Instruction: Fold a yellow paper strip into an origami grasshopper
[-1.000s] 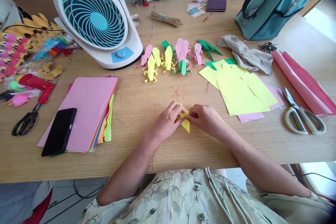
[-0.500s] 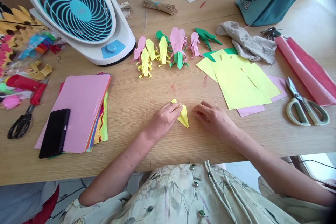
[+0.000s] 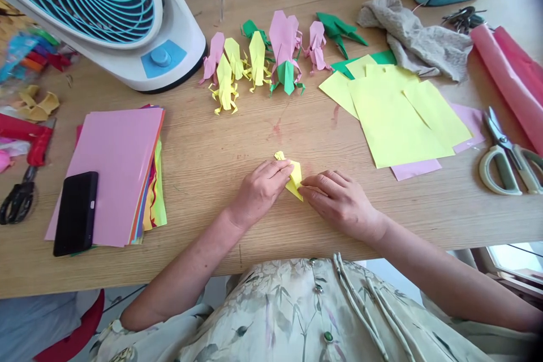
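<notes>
A small folded piece of yellow origami paper lies on the table in front of me, its narrow tip pointing toward my body. My left hand is closed over its left side, with the fingertips pressing it down. At its lower right edge, my right hand has its thumb and forefinger pinched together on the paper. Beyond them stand several finished paper figures: yellow ones, pink ones and green ones. What lies under my left fingers is hidden.
Yellow paper sheets lie to the right, beside scissors and a grey cloth. On the left, a phone rests on a stack of coloured paper. A fan stands behind it; black-handled scissors lie far left.
My right hand has moved left and now touches the folded yellow paper; before, it was apart from it. The left hand stays on the paper. The camera view has tilted down and come closer.
</notes>
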Demonstrator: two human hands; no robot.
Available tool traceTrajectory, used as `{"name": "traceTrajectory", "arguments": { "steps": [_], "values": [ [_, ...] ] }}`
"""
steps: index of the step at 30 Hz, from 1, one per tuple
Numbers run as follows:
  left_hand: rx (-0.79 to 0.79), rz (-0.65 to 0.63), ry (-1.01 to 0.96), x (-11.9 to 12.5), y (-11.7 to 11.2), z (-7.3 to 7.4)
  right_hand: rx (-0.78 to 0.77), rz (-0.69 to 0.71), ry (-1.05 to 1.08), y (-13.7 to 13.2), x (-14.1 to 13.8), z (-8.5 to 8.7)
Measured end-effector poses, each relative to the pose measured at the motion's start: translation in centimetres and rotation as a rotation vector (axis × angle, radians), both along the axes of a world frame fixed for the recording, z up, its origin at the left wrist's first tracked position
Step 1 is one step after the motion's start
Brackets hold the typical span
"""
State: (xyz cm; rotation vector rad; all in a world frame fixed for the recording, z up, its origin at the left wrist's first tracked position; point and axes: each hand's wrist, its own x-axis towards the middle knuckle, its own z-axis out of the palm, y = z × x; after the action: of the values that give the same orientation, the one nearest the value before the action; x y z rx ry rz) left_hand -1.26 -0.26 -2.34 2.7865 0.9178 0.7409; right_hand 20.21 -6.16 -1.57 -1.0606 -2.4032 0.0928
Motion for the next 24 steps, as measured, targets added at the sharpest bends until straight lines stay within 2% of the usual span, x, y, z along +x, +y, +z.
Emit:
{"name": "traceTrajectory", "arguments": {
  "steps": [11, 15, 24],
  "values": [
    [0.036, -0.036, 0.054, -0.3, -0.3, 0.1, -0.036, 0.043, 0.028, 0.1, -0.3, -0.3],
    [0.042, -0.065, 0.075, -0.4, -0.3, 0.5, -0.084, 0.058, 0.045, 0.0, -0.4, -0.4],
    [0.132, -0.139, 0.142, -1.3, -0.4, 1.1, -0.081, 0.060, 0.046, 0.1, -0.5, -0.1]
  ]
}}
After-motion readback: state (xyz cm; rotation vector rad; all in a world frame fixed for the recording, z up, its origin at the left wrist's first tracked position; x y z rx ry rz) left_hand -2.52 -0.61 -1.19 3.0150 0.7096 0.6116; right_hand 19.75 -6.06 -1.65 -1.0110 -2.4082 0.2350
